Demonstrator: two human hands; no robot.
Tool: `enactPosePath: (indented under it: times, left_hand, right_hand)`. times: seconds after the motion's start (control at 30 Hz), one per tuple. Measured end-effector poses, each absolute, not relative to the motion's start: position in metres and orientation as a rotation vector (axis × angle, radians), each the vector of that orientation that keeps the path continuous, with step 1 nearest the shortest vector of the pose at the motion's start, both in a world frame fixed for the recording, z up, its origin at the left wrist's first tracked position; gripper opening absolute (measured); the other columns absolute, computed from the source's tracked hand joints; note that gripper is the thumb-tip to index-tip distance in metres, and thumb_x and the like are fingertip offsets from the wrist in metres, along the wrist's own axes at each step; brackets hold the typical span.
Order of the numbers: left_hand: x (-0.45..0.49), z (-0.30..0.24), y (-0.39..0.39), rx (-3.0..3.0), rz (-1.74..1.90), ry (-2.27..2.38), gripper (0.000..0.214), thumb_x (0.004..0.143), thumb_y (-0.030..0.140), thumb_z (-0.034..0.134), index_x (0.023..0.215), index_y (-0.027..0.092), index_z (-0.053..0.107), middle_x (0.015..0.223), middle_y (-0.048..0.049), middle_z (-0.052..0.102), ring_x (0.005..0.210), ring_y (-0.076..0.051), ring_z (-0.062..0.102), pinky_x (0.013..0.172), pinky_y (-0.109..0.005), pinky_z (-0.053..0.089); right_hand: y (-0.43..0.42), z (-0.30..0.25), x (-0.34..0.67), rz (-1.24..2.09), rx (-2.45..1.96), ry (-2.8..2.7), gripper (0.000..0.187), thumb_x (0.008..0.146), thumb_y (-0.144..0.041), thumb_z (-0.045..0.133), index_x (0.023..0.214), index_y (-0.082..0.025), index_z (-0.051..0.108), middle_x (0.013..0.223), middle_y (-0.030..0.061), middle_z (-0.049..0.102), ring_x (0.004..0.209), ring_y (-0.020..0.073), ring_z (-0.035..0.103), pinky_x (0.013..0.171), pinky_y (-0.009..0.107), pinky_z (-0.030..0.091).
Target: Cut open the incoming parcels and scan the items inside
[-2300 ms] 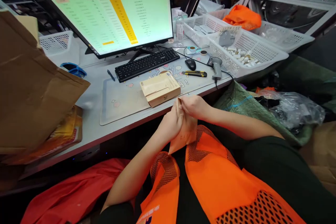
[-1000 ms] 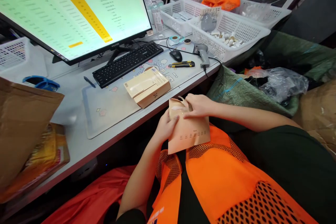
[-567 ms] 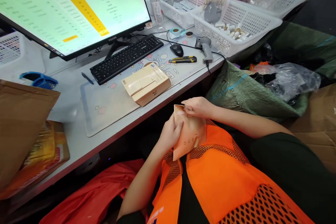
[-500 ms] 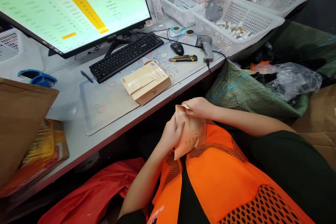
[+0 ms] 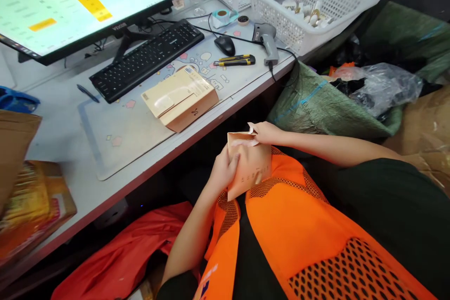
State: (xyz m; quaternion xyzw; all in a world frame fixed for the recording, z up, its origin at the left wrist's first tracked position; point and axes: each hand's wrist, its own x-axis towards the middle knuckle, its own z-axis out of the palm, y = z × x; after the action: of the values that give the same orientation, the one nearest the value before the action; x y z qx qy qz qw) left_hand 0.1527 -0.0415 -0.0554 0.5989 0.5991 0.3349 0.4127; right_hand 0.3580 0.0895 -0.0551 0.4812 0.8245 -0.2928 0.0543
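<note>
A tan paper envelope (image 5: pixel 249 168) with small dark print is held just in front of my orange vest, below the desk edge. My left hand (image 5: pixel 225 168) grips its left side, thumb on the near face. At the top right corner, my right hand (image 5: pixel 266 133) pinches the edge, where the paper is bent and looks torn. The top gapes between the two hands, and what is inside cannot be seen. On the desk beyond lies a closed beige carton (image 5: pixel 183 97) with printed labels.
A keyboard (image 5: pixel 147 58), mouse (image 5: pixel 225 45), yellow-black utility knife (image 5: pixel 235 60) and barcode scanner (image 5: pixel 267 42) lie on the desk under a monitor (image 5: pixel 87 0). White plastic baskets (image 5: pixel 312 33) stand at the back right. A green sack (image 5: pixel 302 103) with plastic bags is at the right.
My right hand has pulled the envelope's top edge, and its mouth now gapes wider with the paper curled. The view has tilted down and turned slightly right.
</note>
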Motion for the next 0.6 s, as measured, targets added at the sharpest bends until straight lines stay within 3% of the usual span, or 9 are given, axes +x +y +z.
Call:
enactPosePath:
  times: [0.1,0.27,0.47,0.6]
  left_hand:
    - [0.149,-0.057,-0.041,1.535,0.840,1.463,0.044,0.101,0.046,0.056,0.130,0.013,0.063,0.114,-0.0150,0.078,0.091,-0.026,0.075,0.077,-0.033,0.057]
    - [0.144,-0.060,-0.040,1.534,0.808,1.429,0.048,0.101,0.050,0.057,0.129,0.012,0.064,0.108,-0.0134,0.079,0.084,-0.025,0.073,0.073,-0.032,0.056]
    - [0.142,-0.066,-0.045,1.511,0.848,1.445,0.052,0.100,0.054,0.059,0.130,0.012,0.064,0.115,-0.0156,0.078,0.089,-0.026,0.074,0.074,-0.032,0.058]
    - [0.141,-0.067,-0.049,1.524,0.822,1.453,0.054,0.099,0.056,0.060,0.130,0.012,0.065,0.110,-0.0148,0.078,0.086,-0.025,0.073,0.072,-0.031,0.057]
  right_hand:
    - [0.092,-0.052,0.365,-0.866,1.444,2.481,0.024,0.095,-0.039,0.076,0.108,-0.019,0.077,0.114,0.0117,0.082,0.099,0.0257,0.076,0.071,0.027,0.042]
    - [0.093,-0.048,0.375,-0.606,1.442,2.383,0.046,0.093,-0.062,0.074,0.108,-0.018,0.078,0.112,0.0179,0.081,0.101,0.0346,0.077,0.079,0.033,0.050]
    - [0.075,-0.060,0.390,-0.556,1.532,2.440,0.029,0.105,-0.035,0.055,0.121,-0.020,0.075,0.126,0.0139,0.077,0.113,0.0298,0.074,0.086,0.032,0.051]
    - [0.076,-0.060,0.395,-0.599,1.507,2.464,0.032,0.105,-0.045,0.059,0.116,-0.021,0.078,0.122,0.0127,0.078,0.108,0.0284,0.074,0.082,0.030,0.049]
